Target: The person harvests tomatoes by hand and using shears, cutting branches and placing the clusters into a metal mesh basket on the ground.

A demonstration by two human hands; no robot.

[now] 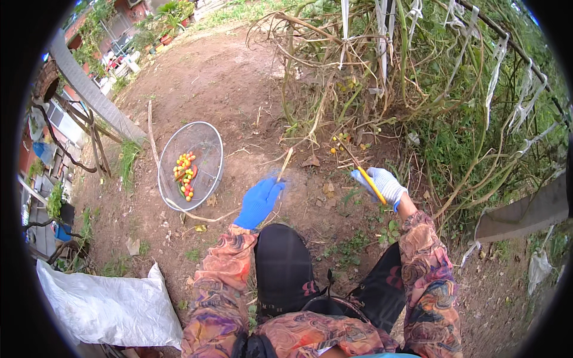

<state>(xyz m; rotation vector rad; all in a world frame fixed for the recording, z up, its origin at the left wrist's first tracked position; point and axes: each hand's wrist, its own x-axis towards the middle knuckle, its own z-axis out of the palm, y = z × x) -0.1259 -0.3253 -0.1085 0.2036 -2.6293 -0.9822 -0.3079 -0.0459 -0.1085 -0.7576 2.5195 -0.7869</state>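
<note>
My left hand (259,201), in a blue knit glove, has its fingers around the lower end of a pale dry stalk (286,162); slight blur covers the fingertips. The stalk leads up towards withered vines. In a white and blue glove, my right hand (384,184) grips a tool by its yellow handle (371,185). The tool's thin dark end (350,154) points up and left, near a few small yellow fruits (333,150) on the ground. Left of my left hand, a round mesh sieve (210,134) holds red and yellow small tomatoes (186,170) and some peppers (182,188).
Tangled vines (429,85) tied with white strips (497,67) fill the upper right. A white woven sack (107,308) lies at lower left. A long bent stick (152,129) runs beside the sieve. A concrete post (94,85) leans at upper left. A grey strip (523,215) crosses at right.
</note>
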